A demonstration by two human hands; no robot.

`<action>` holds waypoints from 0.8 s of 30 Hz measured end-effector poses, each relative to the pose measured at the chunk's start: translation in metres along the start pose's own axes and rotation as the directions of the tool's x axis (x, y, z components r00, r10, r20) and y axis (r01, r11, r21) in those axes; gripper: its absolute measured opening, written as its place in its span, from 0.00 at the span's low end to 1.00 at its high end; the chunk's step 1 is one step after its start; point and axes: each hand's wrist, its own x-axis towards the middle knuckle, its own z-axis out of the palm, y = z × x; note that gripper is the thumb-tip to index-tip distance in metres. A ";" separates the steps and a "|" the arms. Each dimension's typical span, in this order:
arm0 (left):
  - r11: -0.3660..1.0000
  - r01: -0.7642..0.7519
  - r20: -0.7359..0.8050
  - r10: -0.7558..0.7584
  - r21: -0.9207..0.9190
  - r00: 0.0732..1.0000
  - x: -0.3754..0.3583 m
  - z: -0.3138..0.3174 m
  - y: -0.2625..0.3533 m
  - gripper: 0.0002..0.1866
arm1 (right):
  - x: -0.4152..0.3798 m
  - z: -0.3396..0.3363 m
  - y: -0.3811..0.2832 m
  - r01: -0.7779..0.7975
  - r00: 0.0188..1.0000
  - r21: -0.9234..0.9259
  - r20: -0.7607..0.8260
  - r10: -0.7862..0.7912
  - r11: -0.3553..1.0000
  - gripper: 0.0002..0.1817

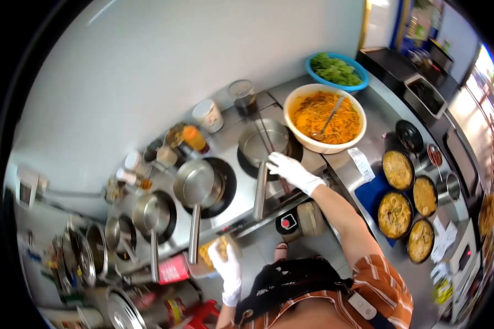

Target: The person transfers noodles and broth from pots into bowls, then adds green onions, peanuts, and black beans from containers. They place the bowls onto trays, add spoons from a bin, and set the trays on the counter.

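My right hand point(291, 171), in a white glove, is closed around long dark chopsticks point(267, 137) that reach across a steel saucepan point(254, 147). This pan stands on a burner, its handle point(260, 192) pointing toward me and passing just left of the hand. Lower down, my gloved left hand point(226, 267) has its fingers bent into small yellow food pieces point(207, 252) in a clear container point(200, 268) at the counter's front edge. What lies between those fingers is hidden.
Further saucepans point(197, 182) stand left on burners. Sauce bottles point(195, 137) line the wall. At the right are a large bowl of orange shredded food point(289, 119), a blue basin of greens point(362, 82) and several black bowls of food point(395, 215). A red stool point(203, 315) is below.
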 end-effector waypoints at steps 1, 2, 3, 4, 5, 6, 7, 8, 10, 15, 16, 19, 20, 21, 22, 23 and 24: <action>0.999 0.002 0.002 -0.002 0.045 1.000 0.007 -0.003 -0.010 0.17 | 0.000 0.020 0.006 0.001 1.000 0.016 0.015 -0.002 1.000 0.18; 0.999 0.024 0.006 -0.024 0.029 1.000 0.013 -0.007 -0.020 0.17 | 0.000 0.031 0.011 -0.013 1.000 0.025 0.029 0.012 1.000 0.19; 0.992 0.098 0.022 -0.096 -0.077 0.995 0.021 -0.007 -0.036 0.16 | 0.003 0.031 0.011 -0.057 0.998 0.078 0.032 0.055 0.995 0.20; 0.996 0.091 0.043 -0.090 -0.013 0.995 0.032 -0.010 -0.025 0.15 | 0.005 0.029 0.010 -0.109 0.994 0.127 0.037 0.105 0.986 0.21; 0.989 0.120 0.068 -0.115 -0.088 0.991 0.041 -0.008 -0.015 0.15 | 0.008 0.029 0.011 -0.141 0.990 0.175 0.011 0.141 0.974 0.22; 0.998 0.054 0.091 -0.056 0.031 0.994 0.052 -0.009 -0.032 0.15 | 0.007 0.031 0.011 -0.165 0.985 0.225 -0.016 0.173 0.960 0.22; 0.995 -0.019 0.115 0.007 0.101 0.993 0.063 -0.007 -0.031 0.14 | 0.006 0.029 0.010 -0.173 0.979 0.175 -0.077 0.188 0.969 0.22; 0.982 -0.094 0.127 0.073 0.166 0.989 0.076 -0.002 -0.029 0.15 | 0.004 0.024 0.009 -0.171 0.973 0.120 -0.137 0.187 0.978 0.23; 0.990 -0.134 0.107 0.138 -0.044 0.985 0.098 0.018 -0.005 0.15 | -0.004 -0.011 0.004 -0.212 0.975 -0.008 -0.066 0.211 0.977 0.24; 0.948 -0.307 0.167 0.318 -0.085 0.933 0.122 0.083 0.096 0.17 | -0.100 -0.166 0.011 -0.427 0.901 0.172 -0.002 0.434 0.888 0.25; 0.918 -0.374 0.180 0.394 -0.136 0.901 0.119 0.101 0.117 0.17 | -0.135 -0.198 0.016 -0.493 0.843 0.122 -0.177 0.507 0.862 0.20; 0.856 -0.384 0.339 0.495 -0.346 0.800 0.090 0.158 0.183 0.17 | -0.240 -0.314 0.022 -0.911 0.351 0.168 -0.165 0.922 0.377 0.17; 0.802 -0.344 0.381 0.551 -0.488 0.743 0.074 0.180 0.205 0.17 | -0.298 -0.326 0.031 -0.900 0.274 0.227 -0.368 0.889 0.372 0.18; 0.789 -0.277 0.449 0.557 -0.548 0.699 0.055 0.199 0.229 0.17 | -0.344 -0.350 0.037 -0.913 0.094 0.327 -0.409 0.908 0.243 0.18; 0.774 -0.206 0.510 0.566 -0.598 0.647 0.035 0.219 0.253 0.16 | -0.401 -0.363 0.048 -0.970 -0.004 0.218 -0.464 0.886 0.110 0.17; 0.750 -0.166 0.551 0.598 -0.640 0.582 0.011 0.236 0.280 0.16 | -0.443 -0.378 0.056 -0.875 -0.286 0.482 -0.429 0.857 -0.051 0.16; 0.732 -0.167 0.589 0.643 -0.660 0.489 -0.011 0.258 0.301 0.16 | -0.495 -0.388 0.068 -0.770 -0.446 0.621 -0.356 0.821 -0.149 0.15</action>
